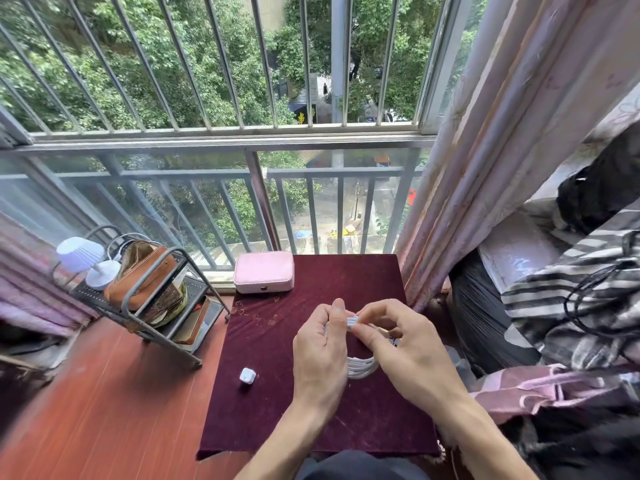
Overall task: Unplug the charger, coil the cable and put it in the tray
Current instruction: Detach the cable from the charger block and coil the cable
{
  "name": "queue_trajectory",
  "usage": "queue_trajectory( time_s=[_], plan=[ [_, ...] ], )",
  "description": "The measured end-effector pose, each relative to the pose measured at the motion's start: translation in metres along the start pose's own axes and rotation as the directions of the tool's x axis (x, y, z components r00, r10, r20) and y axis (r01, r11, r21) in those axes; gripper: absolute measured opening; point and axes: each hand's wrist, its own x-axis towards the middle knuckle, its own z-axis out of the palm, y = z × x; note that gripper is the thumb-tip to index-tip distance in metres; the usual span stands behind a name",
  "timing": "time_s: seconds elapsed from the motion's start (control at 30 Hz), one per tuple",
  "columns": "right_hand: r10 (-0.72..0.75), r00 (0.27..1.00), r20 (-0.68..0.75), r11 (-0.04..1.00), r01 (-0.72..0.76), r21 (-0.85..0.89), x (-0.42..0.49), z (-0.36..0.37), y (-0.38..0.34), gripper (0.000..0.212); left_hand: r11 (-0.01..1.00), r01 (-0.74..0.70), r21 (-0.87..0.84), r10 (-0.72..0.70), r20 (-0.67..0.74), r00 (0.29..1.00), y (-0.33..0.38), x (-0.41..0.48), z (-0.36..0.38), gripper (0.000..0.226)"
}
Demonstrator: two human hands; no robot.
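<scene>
Cable (pixel 360 369) loops hang from the gripping left hand (pixel 320 351); right hand (pixel 405 348) pinches the end, likely to tuck it.

The cable (pixel 360 368) between the left hand (pixel 320 351) and the right hand (pixel 401 344) is seen to be white. The charger (pixel 247 376), left of the left hand, is white too. Under both hands a dark red cloth (pixel 346 282) is spread, marked with faint golden strokes beyond the left hand. A plain pale pink case (pixel 264 271) is seen beyond the hands. Far left of them, a grey rack (pixel 195 287) is loaded with a tan bag (pixel 142 278) and a white lamp (pixel 80 253) with a lilac pleated shade. The floor (pixel 104 410) is shown reddish brown. To the right of the right hand, a mauve curtain (pixel 502 150) and a black, grey and white striped fabric (pixel 571 292) are seen.
</scene>
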Motion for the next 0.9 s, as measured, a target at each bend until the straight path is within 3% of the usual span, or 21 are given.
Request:
queue_trajectory(
  time_s=[0.13, 0.2, 0.27, 0.3, 0.37, 0.47, 0.57, 0.6, 0.67, 0.77, 0.83, 0.9],
  plan=[
    [0.163, 0.974, 0.156, 0.913, -0.209, 0.350, 0.006, -0.006, -0.003, 0.019, 0.997, -0.023, -0.071, 0.024, 0.013, 1.000, -0.004, -0.004, -0.001, 0.042],
    [0.241, 0.912, 0.333, 0.696, -0.401, 0.596, 0.009, -0.008, -0.003, 0.023, 0.997, -0.032, -0.069, 0.033, 0.008, 0.999, -0.006, -0.006, -0.001, 0.042],
    [0.294, 0.825, 0.483, 0.441, -0.565, 0.697, 0.012, -0.006, 0.001, 0.025, 0.997, -0.037, -0.074, 0.037, -0.002, 0.999, -0.011, -0.008, 0.000, 0.041],
    [0.309, 0.803, 0.509, 0.386, -0.595, 0.705, 0.013, -0.004, 0.004, 0.026, 0.996, -0.028, -0.080, 0.028, -0.005, 1.000, -0.013, -0.008, 0.000, 0.041],
    [0.337, 0.810, 0.480, 0.416, -0.585, 0.696, 0.012, 0.004, 0.011, 0.026, 0.995, 0.034, -0.095, -0.035, -0.015, 0.999, -0.018, -0.009, 0.000, 0.043],
    [0.358, 0.858, 0.368, 0.569, -0.513, 0.643, -0.003, 0.019, 0.025, 0.045, 0.946, 0.219, -0.239, -0.236, -0.045, 0.971, -0.022, -0.010, 0.001, 0.049],
    [0.345, 0.907, 0.242, 0.797, -0.419, 0.435, -0.022, 0.027, 0.034, 0.054, 0.880, 0.295, -0.372, -0.342, -0.066, 0.937, -0.025, -0.006, -0.002, 0.048],
    [0.375, 0.900, 0.222, 0.813, -0.434, 0.387, -0.027, 0.029, 0.036, 0.061, 0.872, 0.296, -0.390, -0.352, -0.077, 0.933, -0.027, -0.006, -0.004, 0.049],
    [0.505, 0.813, 0.291, 0.695, -0.582, 0.421, -0.034, 0.035, 0.037, 0.071, 0.866, 0.286, -0.410, -0.351, -0.092, 0.932, -0.031, -0.006, -0.005, 0.047],
    [0.624, 0.602, 0.498, 0.286, -0.770, 0.571, -0.036, 0.043, 0.041, 0.062, 0.868, 0.272, -0.416, -0.342, -0.103, 0.934, -0.037, -0.010, -0.005, 0.046],
    [0.592, 0.587, 0.553, 0.092, -0.730, 0.677, -0.036, 0.045, 0.046, 0.051, 0.862, 0.287, -0.418, -0.351, -0.084, 0.933, -0.042, -0.012, -0.005, 0.044],
    [0.536, 0.663, 0.523, 0.109, -0.668, 0.736, -0.037, 0.047, 0.050, 0.032, 0.852, 0.303, -0.427, -0.361, -0.061, 0.931, -0.047, -0.014, -0.004, 0.039]
  ],
)
